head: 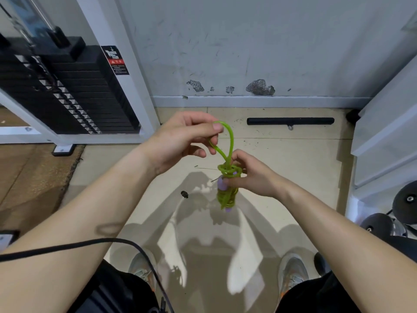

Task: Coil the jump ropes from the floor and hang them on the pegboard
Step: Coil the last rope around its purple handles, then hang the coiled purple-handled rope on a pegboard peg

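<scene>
A beige tiled floor (pixel 293 154) meets a scuffed white wall (pixel 248 41), with a black weight stack (pixel 74 91) at the floor's far left corner and a black bar (pixel 290 121) lying along its far edge. Above the middle of the floor, the green jump rope (pixel 226 195) hangs as a tight bundle wound round its purple handles (pixel 222 183), long axis upright, one handle end pointing down. The right hand (pixel 252 177) grips the bundle's upper part with curled fingers. The left hand (pixel 180 141) pinches the top of a free loop (pixel 230 136) rising from the bundle.
</scene>
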